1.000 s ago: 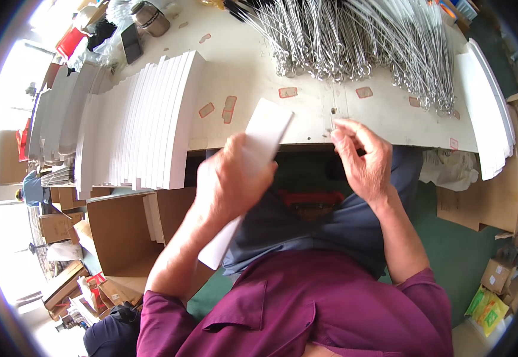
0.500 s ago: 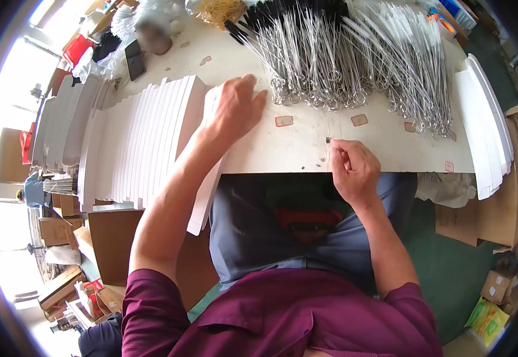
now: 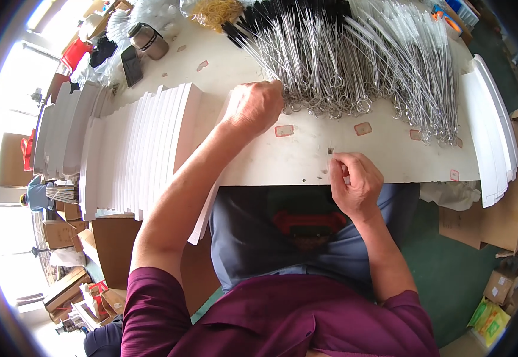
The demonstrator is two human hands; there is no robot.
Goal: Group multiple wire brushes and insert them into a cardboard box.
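A wide heap of wire-handled cleaning brushes [image 3: 324,65] covers the far side of the table, looped ends toward me. Those on the left and middle have black bristles, those on the right pale ones. My left hand [image 3: 254,107] is at the heap's near left edge, fingers curled closed beside the wire loops; what they grip is hidden. Close to the table's front edge, my right hand [image 3: 357,183] holds a pinch, thumb against fingers, and whatever is between them is too small to make out. A row of long white boxes [image 3: 146,140] stands left of my left forearm.
More white boxes [image 3: 490,131] lie along the table's right edge. At the back left are a metal flask [image 3: 149,41], a phone [image 3: 131,65] and clear plastic bags. Yellow rubber bands [image 3: 217,13] lie at the back, orange-handled scissors [image 3: 447,22] at the far right. Cardboard boxes flank the table.
My left hand has moved right, up to the brush loops, and its fingers have closed. My right hand stays pinched near the front edge. The view has shifted slightly.
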